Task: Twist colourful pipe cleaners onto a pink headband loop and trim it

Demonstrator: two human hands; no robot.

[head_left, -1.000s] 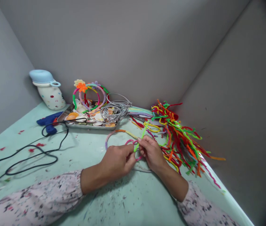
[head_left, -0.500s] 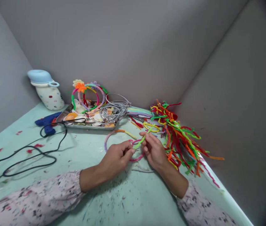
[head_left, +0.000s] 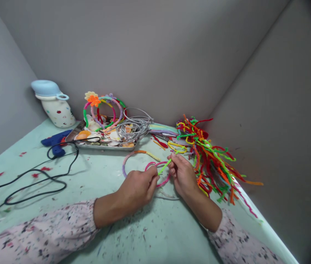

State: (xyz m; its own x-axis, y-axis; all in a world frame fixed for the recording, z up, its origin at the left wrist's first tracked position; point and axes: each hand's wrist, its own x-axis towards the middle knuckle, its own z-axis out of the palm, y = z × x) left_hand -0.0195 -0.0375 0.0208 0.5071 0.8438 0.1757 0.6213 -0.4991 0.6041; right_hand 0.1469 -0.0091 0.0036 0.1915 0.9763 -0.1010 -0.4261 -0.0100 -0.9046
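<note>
A bright green pipe cleaner [head_left: 164, 167] runs between my two hands, just above the table. My left hand [head_left: 139, 185] is closed on its lower end, with the fingertips pressed together. Closer to its upper end, my right hand [head_left: 182, 172] pinches it between thumb and fingers. Below and behind it, a pink pipe-cleaner loop [head_left: 163, 183] shows, partly covered by my left hand. A larger ring wrapped in purple, orange and yellow [head_left: 126, 160] lies on the table beyond my left hand. Grey wire [head_left: 166, 198] curves along the table beneath my hands.
A pile of colourful pipe cleaners [head_left: 210, 161] lies at the right. Behind stands a metal tray [head_left: 103, 147] holding flower-topped rings [head_left: 92, 99], coiled silver wire [head_left: 136, 128] and shell-like pieces. At left are a blue glue gun [head_left: 58, 142], its black cord [head_left: 34, 172] and a bottle [head_left: 58, 112].
The green pipe cleaner is now stretched straighter between my hands. My left hand has turned over a little, and my right hand has shifted slightly to the right.
</note>
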